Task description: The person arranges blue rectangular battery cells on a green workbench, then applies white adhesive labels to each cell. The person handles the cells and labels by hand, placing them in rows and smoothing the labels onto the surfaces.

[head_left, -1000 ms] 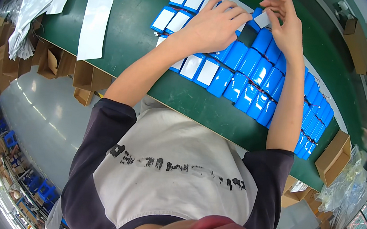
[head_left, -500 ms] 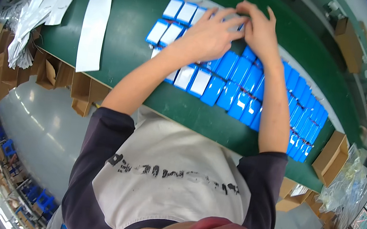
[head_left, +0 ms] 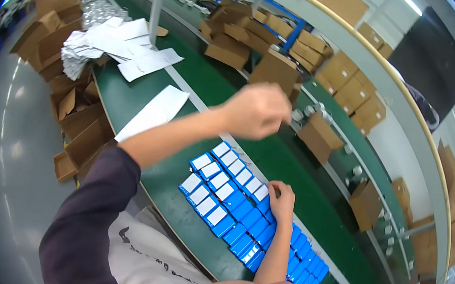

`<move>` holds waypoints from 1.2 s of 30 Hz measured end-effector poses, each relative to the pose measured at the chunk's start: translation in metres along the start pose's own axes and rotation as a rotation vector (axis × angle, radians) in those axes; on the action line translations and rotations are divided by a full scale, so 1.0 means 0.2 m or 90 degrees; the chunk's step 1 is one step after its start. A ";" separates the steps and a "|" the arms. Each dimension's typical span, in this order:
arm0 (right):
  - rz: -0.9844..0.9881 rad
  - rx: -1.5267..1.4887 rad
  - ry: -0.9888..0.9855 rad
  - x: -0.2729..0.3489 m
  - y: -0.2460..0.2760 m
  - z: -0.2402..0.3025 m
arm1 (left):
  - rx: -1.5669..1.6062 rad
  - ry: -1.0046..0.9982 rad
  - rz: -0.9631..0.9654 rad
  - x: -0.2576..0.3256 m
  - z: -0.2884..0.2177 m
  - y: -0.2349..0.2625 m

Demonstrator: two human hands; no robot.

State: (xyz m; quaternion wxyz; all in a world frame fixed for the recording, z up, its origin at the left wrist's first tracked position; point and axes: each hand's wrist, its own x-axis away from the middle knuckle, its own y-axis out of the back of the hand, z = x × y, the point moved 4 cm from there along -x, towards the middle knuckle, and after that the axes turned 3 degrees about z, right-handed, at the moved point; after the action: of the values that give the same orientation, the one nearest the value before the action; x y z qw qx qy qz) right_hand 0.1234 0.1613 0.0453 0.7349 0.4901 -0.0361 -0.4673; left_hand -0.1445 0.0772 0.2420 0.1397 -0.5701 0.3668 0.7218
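Blue packs lie in rows under the flat right hand; left hand raised, fisted.

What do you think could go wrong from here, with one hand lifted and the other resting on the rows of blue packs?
The right hand presses on the blue packs; a nudge could knock the tight, overlapping rows askew. The nearest packs lie close to the edge of the green table, so a push toward the person might slide some off. The left hand is raised in a fist above the rows; a quick swing down could scatter them.
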 end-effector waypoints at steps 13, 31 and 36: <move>0.019 -0.014 0.037 -0.02 -0.11 0.04 | -0.536 0.250 0.294 -0.88 1.58 0.96; -0.182 -0.143 0.012 -0.05 0.16 0.14 | -0.665 0.176 -0.144 -1.00 1.70 1.38; -0.045 -0.533 0.036 -0.07 0.37 0.64 | -0.278 0.151 -0.318 -0.50 0.46 1.31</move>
State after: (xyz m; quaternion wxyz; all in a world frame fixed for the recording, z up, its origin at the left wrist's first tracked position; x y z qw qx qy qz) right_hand 0.0989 0.0907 0.1732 0.8550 0.1626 0.1938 -0.4528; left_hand -0.3412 -0.0192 0.4381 0.1435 -0.7385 0.0668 0.6554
